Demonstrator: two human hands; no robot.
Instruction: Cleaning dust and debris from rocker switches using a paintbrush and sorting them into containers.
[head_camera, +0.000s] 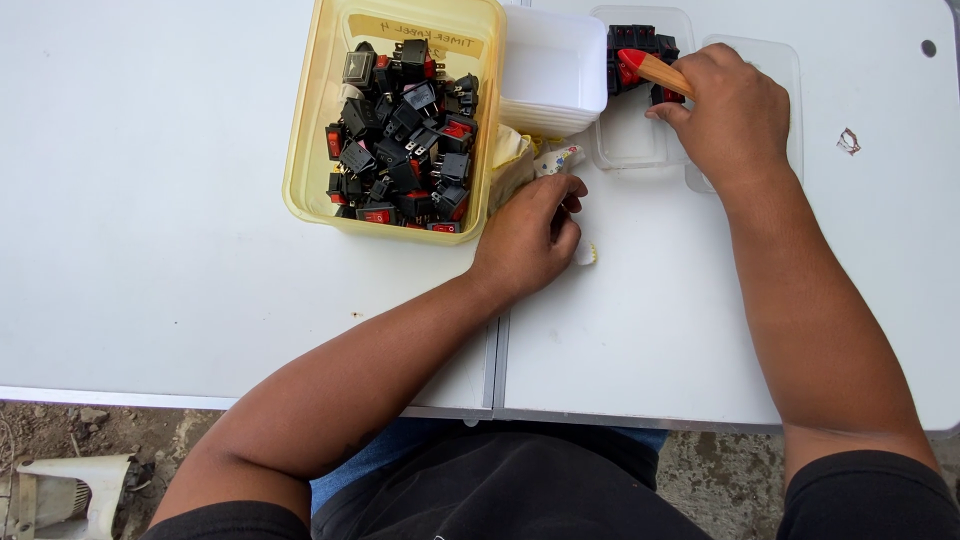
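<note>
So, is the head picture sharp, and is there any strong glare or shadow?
Head view: even daylight, sharp on both hands, left hand and right hand; soft shadows only; the white table is bright but not blown out; slight wide-angle bend at the edges.

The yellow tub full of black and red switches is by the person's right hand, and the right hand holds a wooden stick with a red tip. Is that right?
Not quite. The head view shows the yellow tub of switches by the left hand, not the right. The right hand does hold the wooden stick with a red tip, over by the clear lids.
</note>
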